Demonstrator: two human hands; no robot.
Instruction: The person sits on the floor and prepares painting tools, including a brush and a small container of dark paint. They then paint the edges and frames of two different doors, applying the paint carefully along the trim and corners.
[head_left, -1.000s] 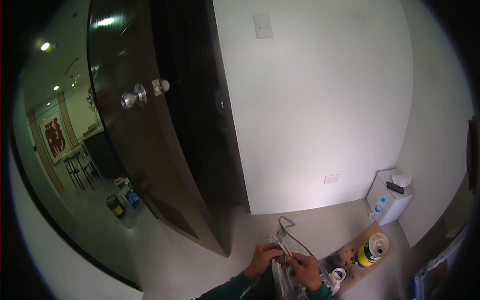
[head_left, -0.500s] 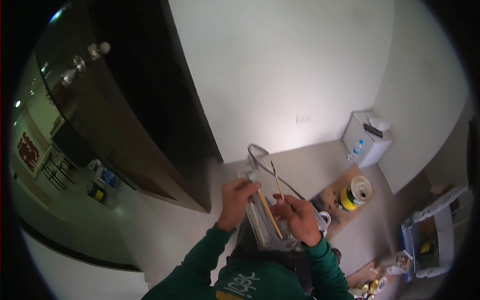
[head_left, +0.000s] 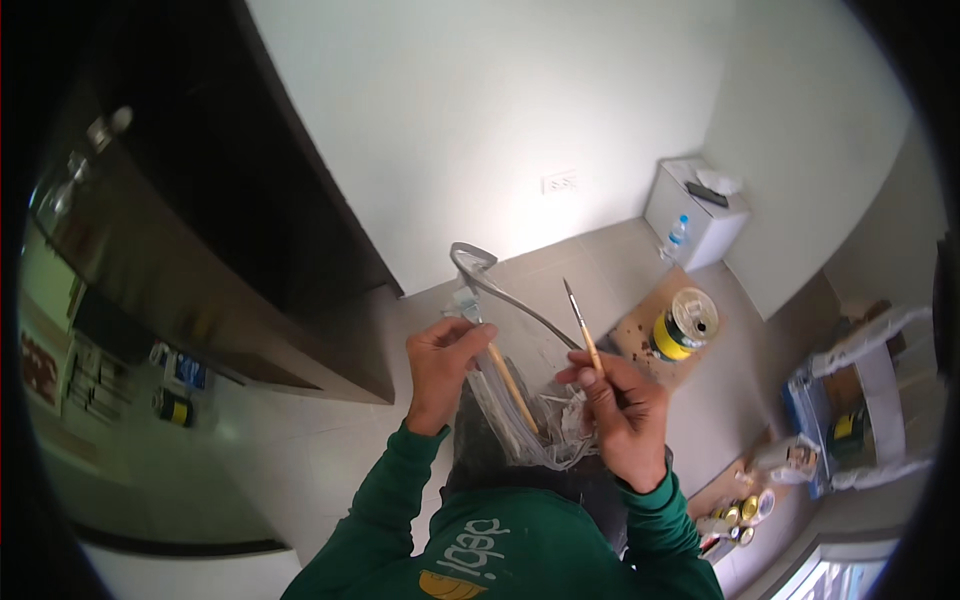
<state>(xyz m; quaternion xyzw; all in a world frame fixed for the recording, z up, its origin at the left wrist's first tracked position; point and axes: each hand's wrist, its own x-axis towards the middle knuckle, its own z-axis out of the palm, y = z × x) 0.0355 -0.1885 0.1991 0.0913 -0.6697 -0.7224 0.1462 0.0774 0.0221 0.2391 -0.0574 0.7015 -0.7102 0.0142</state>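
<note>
My right hand (head_left: 630,410) is closed on a slim paintbrush (head_left: 592,348) with a wooden handle, metal ferrule and dark pointed tip, which points up and away. My left hand (head_left: 440,370) pinches the upper end of a longer wooden handle (head_left: 512,390); what sits at its top is too blurred to name. That handle slants down over or into a clear plastic bag (head_left: 490,405) with grey edging, which lies on my lap. I cannot tell whether the left fingers also grip the bag. A grey strap (head_left: 530,315) loops out from the bag's far side.
At right, a paint can (head_left: 690,322) with a yellow and black label stands on stained cardboard (head_left: 630,325). Farther back are a white box (head_left: 690,225) and a water bottle (head_left: 677,235). Small cans (head_left: 745,510) and a plastic-lined bin (head_left: 890,400) stand near right. A dark door (head_left: 300,290) is at left.
The view has swung, so the room's things sit farther left and higher. My right hand has moved away from my left, lifting the slim paintbrush clear of the bag. My left hand keeps its pinch.
</note>
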